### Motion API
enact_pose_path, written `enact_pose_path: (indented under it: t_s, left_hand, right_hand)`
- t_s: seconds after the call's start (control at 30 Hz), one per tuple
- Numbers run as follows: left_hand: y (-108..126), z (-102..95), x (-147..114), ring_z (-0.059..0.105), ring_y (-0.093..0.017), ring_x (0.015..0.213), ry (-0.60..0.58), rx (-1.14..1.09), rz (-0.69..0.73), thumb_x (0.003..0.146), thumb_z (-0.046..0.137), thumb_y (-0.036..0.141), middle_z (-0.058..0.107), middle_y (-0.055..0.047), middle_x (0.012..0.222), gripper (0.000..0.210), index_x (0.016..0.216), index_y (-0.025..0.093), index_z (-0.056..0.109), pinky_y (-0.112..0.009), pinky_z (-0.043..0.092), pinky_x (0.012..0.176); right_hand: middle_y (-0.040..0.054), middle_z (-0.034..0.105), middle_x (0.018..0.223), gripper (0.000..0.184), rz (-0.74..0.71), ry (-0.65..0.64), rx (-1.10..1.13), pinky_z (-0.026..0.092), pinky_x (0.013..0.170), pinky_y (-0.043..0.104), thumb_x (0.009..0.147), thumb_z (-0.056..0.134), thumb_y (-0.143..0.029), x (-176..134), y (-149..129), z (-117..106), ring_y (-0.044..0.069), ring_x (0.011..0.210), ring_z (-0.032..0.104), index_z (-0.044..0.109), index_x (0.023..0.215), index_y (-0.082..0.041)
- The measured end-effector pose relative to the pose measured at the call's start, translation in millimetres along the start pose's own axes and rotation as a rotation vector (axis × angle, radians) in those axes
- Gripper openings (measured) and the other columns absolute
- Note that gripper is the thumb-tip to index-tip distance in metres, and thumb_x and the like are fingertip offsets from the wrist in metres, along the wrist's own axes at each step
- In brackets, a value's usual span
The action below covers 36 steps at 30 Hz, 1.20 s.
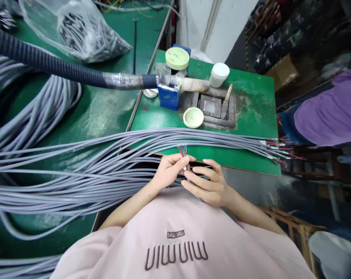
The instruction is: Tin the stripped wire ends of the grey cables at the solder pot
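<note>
In the head view, my left hand (173, 167) pinches a grey cable near its stripped end, with the thumb pressed over it. Thin coloured wires (182, 149), some red and some blue, fan upward above the thumb. To the right, my right hand (209, 185) is half curled with its fingers apart. Its fingertips reach close to the held cable end; whether they touch it I cannot tell. Just beyond the hands, a bundle of grey cables (192, 135) runs across the green table, and its stripped wire ends (280, 149) hang at the right edge.
A small solder pot (210, 106) sits in the table, with a wooden stick (227, 100) leaning on it. A ribbed hose (85, 75) reaches over a blue box (168, 96). Around them are a shallow lid (193, 117) and a white jar (219, 73). Coiled cables (38, 112) lie left.
</note>
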<state>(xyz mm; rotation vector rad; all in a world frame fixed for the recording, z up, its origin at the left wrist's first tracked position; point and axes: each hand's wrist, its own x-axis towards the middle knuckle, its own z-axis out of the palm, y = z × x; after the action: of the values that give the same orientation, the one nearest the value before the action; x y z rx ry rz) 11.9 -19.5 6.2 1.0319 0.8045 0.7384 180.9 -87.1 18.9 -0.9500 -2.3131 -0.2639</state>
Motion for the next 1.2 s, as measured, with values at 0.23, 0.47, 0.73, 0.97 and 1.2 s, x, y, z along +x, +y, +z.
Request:
enact_pose_path:
  t_s: [0.23, 0.47, 0.73, 0.97, 1.2]
  left_hand:
    - [-10, -3.7, 0, 0.049, -0.008, 0.052, -0.047, -0.087, 0.013, 0.084, 0.061, 0.051, 0.062, -0.002, 0.059, 0.04, 0.082, 0.014, 0.075, -0.022, 0.041, 0.053]
    - [-12, -2.5, 2, 0.051, -0.009, 0.053, -0.085, -0.128, 0.012, 0.083, 0.061, 0.052, 0.062, -0.002, 0.06, 0.041, 0.084, 0.013, 0.075, -0.022, 0.042, 0.055]
    - [-14, -2.5, 1, 0.051, -0.01, 0.055, -0.102, -0.126, 0.044, 0.084, 0.06, 0.05, 0.062, -0.002, 0.061, 0.039, 0.087, 0.014, 0.075, -0.023, 0.042, 0.056]
    - [-15, -0.9, 1, 0.051, -0.011, 0.057, -0.098, -0.092, 0.056, 0.084, 0.06, 0.052, 0.062, -0.003, 0.063, 0.041, 0.089, 0.014, 0.075, -0.024, 0.043, 0.058]
    - [-16, -0.9, 1, 0.052, -0.01, 0.057, -0.115, -0.076, 0.09, 0.086, 0.058, 0.051, 0.062, -0.003, 0.063, 0.041, 0.09, 0.014, 0.074, -0.023, 0.043, 0.057]
  right_hand:
    - [-0.0055, 0.071, 0.112, 0.017, -0.01, -0.027, 0.023, 0.039, 0.107, 0.045, 0.085, 0.064, -0.02, 1, -3, -1, 0.016, 0.107, 0.057, 0.071, 0.097, -0.03]
    - [-0.0052, 0.072, 0.109, 0.018, 0.002, -0.011, 0.023, 0.04, 0.106, 0.045, 0.085, 0.064, -0.017, 3, -3, -3, 0.016, 0.107, 0.058, 0.071, 0.097, -0.03]
    - [-0.0042, 0.073, 0.109, 0.018, 0.008, -0.013, 0.041, 0.041, 0.105, 0.045, 0.085, 0.065, -0.018, 1, -3, -3, 0.016, 0.107, 0.058, 0.071, 0.098, -0.029]
    - [-0.0056, 0.072, 0.111, 0.018, 0.021, -0.019, 0.036, 0.039, 0.106, 0.045, 0.086, 0.063, -0.019, -4, -4, -2, 0.016, 0.106, 0.058, 0.07, 0.097, -0.032]
    - [-0.002, 0.071, 0.112, 0.022, 0.037, -0.02, 0.075, 0.037, 0.107, 0.047, 0.081, 0.069, -0.018, -7, -5, 0, 0.018, 0.109, 0.056, 0.07, 0.1, -0.029]
